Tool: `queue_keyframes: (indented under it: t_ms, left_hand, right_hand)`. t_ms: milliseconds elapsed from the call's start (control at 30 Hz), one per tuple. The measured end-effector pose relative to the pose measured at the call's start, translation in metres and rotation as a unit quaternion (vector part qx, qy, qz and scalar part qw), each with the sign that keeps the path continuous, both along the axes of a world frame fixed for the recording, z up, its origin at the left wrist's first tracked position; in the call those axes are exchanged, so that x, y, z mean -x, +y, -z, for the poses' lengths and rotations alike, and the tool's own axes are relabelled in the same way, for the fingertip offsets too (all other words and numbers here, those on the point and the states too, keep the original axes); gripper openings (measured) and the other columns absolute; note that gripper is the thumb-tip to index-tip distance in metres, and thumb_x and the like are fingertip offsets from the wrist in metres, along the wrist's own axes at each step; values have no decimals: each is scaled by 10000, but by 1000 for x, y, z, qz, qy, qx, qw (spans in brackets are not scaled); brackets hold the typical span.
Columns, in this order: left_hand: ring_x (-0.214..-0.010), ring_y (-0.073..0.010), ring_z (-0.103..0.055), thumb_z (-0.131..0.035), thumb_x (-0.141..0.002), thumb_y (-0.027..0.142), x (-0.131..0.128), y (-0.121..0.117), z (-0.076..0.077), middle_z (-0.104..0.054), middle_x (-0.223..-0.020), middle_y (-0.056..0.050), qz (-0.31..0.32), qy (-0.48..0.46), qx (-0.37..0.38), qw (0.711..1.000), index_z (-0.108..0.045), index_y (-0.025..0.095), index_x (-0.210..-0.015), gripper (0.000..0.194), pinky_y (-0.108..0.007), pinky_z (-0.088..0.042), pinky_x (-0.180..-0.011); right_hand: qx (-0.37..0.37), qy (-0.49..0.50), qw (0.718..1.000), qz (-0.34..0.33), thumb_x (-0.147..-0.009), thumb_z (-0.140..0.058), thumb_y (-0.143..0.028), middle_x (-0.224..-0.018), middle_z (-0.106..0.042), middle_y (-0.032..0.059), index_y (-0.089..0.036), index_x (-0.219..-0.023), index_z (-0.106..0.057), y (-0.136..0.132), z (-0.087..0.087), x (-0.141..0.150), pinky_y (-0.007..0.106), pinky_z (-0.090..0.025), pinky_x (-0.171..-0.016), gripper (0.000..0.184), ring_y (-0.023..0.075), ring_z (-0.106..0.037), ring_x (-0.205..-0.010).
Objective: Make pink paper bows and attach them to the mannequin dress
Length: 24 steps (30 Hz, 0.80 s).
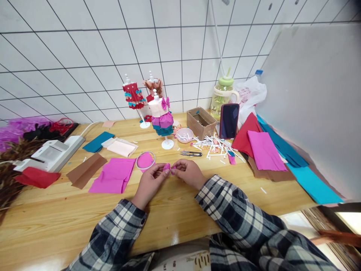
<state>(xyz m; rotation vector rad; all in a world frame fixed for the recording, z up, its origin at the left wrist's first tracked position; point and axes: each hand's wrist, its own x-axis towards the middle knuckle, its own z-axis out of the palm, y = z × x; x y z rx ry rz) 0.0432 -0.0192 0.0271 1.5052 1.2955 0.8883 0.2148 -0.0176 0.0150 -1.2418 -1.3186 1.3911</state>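
Between the fingertips of both hands is a small gathered piece of magenta crepe paper (167, 166), pinched in the middle. My left hand (152, 180) is closed on its left side, thumb on top. From the other side, my right hand (189, 173) pinches its right end. Just behind my left hand lies a silver hoop (145, 160) over a magenta paper piece. A folded magenta crepe sheet (113, 175) lies to the left. Beyond the hands stands a small dress form (162, 116) in pink, magenta and teal paper with a magenta bow. Thread snips (191, 153) lie behind my right hand.
Two more dressed forms stand behind, one in a red paper dress (133, 96). A cardboard box (201, 122), pink bowl (184, 135), white paper sticks (213, 145), upright phone (229, 121) and green-lidded bottle (223, 96) fill the back. A power strip (53, 154) sits left; crepe sheets (266, 150) right.
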Motion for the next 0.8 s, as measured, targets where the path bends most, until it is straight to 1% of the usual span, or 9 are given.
queue_keyframes:
  t_ms: [100, 167, 267, 333, 367, 433, 500, 667, 800]
  left_hand:
    - [-799, -211, -647, -696, -719, 485, 0, 0, -2, -728, -851, -61, 11, 9, 19, 1000, -709, 154, -869, 363, -304, -500, -738]
    - [-832, -214, -649, -690, -734, 473, 1, 0, -2, -727, -864, -61, -2, -9, 25, 1000, -704, 156, -856, 340, -308, -501, -767]
    - [-965, -217, -641, -715, -735, 423, 1, 1, -1, -708, -1035, -79, -19, -83, 26, 996, -666, 173, -1060, 413, -330, -491, -863]
    - [-1029, -220, -626, -749, -714, 374, 0, 0, 0, -685, -1119, -86, 10, -129, 49, 990, -618, 187, -1175, 515, -350, -478, -912]
    - [-1045, -223, -622, -761, -706, 353, -1, 0, 1, -682, -1131, -85, 27, -147, 64, 987, -614, 190, -1187, 529, -358, -472, -929]
    - [-1041, -223, -625, -779, -693, 327, -3, -1, 3, -697, -1100, -73, 44, -188, 89, 977, -652, 191, -1125, 471, -363, -465, -944]
    - [-985, -210, -643, -799, -673, 317, -4, -1, 5, -719, -1022, -56, 38, -241, 116, 963, -692, 192, -1027, 391, -350, -477, -923]
    - [-776, -138, -650, -853, -598, 235, -3, -2, 5, -716, -827, -20, 25, -350, 216, 911, -723, 180, -854, 292, -252, -522, -754]
    - [-684, -99, -629, -848, -609, 192, -2, -2, 3, -681, -724, 3, 34, -390, 232, 891, -702, 153, -774, 223, -191, -510, -655]
  right_hand:
    - [-11, -9, 1000, 21, -701, -691, -300, -694, -643, 2, -194, -784, -640, 0, 1, 1, 226, -462, -522, 144, 134, -594, -639]
    - [3, 1, 1000, 20, -695, -695, -309, -675, -629, -3, -194, -765, -625, 0, 0, 1, 219, -447, -494, 152, 125, -573, -604]
    - [44, 70, 996, 21, -682, -706, -358, -665, -616, -11, -186, -774, -602, 0, -3, 2, 209, -419, -431, 222, 111, -542, -542]
    - [79, 142, 986, 32, -661, -724, -403, -680, -615, -16, -179, -803, -593, -1, -6, 2, 197, -403, -403, 295, 98, -529, -522]
    - [101, 174, 979, 29, -643, -741, -419, -686, -617, -18, -175, -812, -592, -1, -7, 2, 192, -400, -400, 332, 91, -524, -518]
    - [145, 219, 965, 5, -595, -789, -425, -676, -613, -28, -166, -823, -591, -3, -9, 3, 183, -408, -414, 397, 78, -518, -512]
    - [179, 248, 952, -20, -549, -833, -408, -645, -603, -45, -167, -839, -576, -5, -10, 5, 182, -426, -438, 456, 73, -525, -508]
    - [230, 290, 927, -53, -515, -876, -369, -657, -628, -50, -186, -862, -504, -8, -10, 6, 179, -462, -464, 540, 72, -551, -509]
    - [247, 292, 921, -78, -508, -885, -364, -656, -626, -55, -190, -858, -487, -9, -12, 5, 170, -473, -459, 557, 69, -552, -507]
